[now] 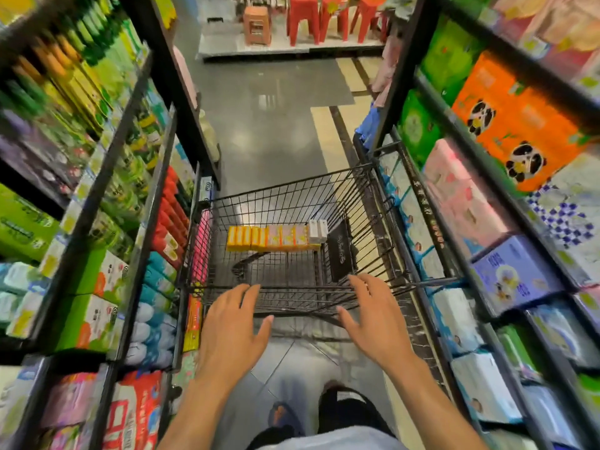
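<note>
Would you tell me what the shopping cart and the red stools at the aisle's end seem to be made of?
The shopping cart looks like metal wire with a black coating: thin bars in a grid. The red stools seem moulded plastic, smooth and evenly coloured.

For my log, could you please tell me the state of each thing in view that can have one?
Cart: upright, partly loaded.
Boxes: in a row on its floor.
Left hand: open, at the near rim.
Right hand: open, at the same rim.
</note>
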### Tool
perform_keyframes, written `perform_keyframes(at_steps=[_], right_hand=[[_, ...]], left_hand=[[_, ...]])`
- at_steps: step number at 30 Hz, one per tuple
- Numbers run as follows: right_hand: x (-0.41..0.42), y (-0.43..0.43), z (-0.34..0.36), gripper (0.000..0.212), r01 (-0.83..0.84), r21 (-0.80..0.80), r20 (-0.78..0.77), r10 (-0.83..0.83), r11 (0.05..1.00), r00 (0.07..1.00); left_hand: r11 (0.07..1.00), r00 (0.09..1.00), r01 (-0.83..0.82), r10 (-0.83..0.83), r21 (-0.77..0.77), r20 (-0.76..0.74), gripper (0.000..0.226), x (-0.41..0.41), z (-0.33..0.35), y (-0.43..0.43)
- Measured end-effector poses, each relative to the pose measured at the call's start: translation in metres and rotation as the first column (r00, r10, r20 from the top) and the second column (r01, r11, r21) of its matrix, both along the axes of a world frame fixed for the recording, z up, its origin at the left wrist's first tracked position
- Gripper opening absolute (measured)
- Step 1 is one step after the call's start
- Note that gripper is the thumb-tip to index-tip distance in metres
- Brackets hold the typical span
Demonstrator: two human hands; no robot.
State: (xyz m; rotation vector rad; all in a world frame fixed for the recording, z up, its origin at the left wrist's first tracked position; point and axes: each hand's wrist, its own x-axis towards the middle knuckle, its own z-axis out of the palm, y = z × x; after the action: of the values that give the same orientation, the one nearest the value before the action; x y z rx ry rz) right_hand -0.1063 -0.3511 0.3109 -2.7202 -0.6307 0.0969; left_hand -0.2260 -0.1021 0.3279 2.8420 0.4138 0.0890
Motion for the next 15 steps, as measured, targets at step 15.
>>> perform_keyframes(at_steps=[15], right_hand=[[0.201,0.065,-0.065,0.073,-0.009,-0.039,-0.144,0.003,0.999,0.99]], left_hand=[[0.997,0.974,0.065,-0.075,-0.052,-0.213,0.069,0.22,-0.049,0.059]])
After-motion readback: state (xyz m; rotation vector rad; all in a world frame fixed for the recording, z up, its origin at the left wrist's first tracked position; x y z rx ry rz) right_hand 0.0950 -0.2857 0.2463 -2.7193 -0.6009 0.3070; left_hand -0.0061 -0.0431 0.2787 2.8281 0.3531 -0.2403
